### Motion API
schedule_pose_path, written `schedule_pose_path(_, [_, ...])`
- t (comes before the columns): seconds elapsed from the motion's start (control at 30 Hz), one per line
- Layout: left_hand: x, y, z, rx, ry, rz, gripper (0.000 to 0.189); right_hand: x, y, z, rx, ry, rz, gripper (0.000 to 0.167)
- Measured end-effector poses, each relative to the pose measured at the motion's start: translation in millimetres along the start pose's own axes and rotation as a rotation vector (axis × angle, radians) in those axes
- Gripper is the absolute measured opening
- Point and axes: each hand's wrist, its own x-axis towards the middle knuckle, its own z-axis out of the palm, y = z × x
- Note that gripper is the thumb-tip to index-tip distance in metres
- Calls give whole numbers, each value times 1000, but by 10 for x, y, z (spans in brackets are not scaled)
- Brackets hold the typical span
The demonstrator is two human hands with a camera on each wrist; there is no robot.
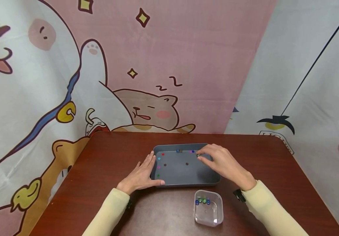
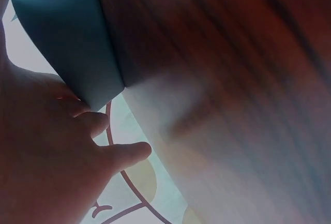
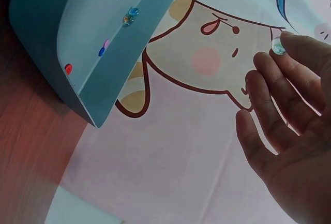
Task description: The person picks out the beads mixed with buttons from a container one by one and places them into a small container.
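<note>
Marble [image 3: 278, 47] is pinched in the right hand [image 1: 223, 164], over the gray tray [image 1: 176, 175]'s far right corner. Left hand [image 1: 140, 174]'s got straight fingers against the tray's left side, thumb spread apart. Clear tub [image 1: 207, 216] sits just nearer.

The tray appears to be smooth plastic with a matt finish, its walls [image 1: 172, 185] plain and even, and it stands on a bench [image 1: 263, 154] of dark-grained wood, or a wood look, whose polished surface throws back a hazy sheen. The box [image 1: 206, 220] is clear, glossy plastic, while the loose marbles [image 1: 204, 201] inside it and the pinched marble [image 3: 278, 46] look like shiny, see-through glass. Behind hangs a printed backdrop [image 1: 204, 65] of matt, lightly creased cloth, and the sleeves [image 1: 107, 213] are soft, dull fabric.
</note>
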Motion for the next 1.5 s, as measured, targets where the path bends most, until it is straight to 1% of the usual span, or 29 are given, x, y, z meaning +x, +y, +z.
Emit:
schedule_pose_path(0.27, [4, -1, 5, 9, -15, -15, 125, -148, -42, -65, 1, -2, 21, 18])
schedule_pose_path(0.67, [2, 11, -3, -3, -16, -10, 125, -363, -77, -92, 28, 36, -15, 22])
schedule_pose_path(0.87, [16, 2, 9, -16, -8, -5, 125, -441, -85, -93, 21, 52, -58, 24])
schedule_pose_path(0.97, [22, 2, 6, -19, -16, -7, 125, -483, -92, -99, 25, 42, -62, 25])
schedule_pose_path(1.1, [24, 8, -3, -32, -21, -7, 125, -550, -121, -118, 32, 17, -47, 25])
schedule_pose_path(1.5, [11, 12, -5, -53, -22, -6, 125, -741, -211, -160, 127, -52, -15, 25])
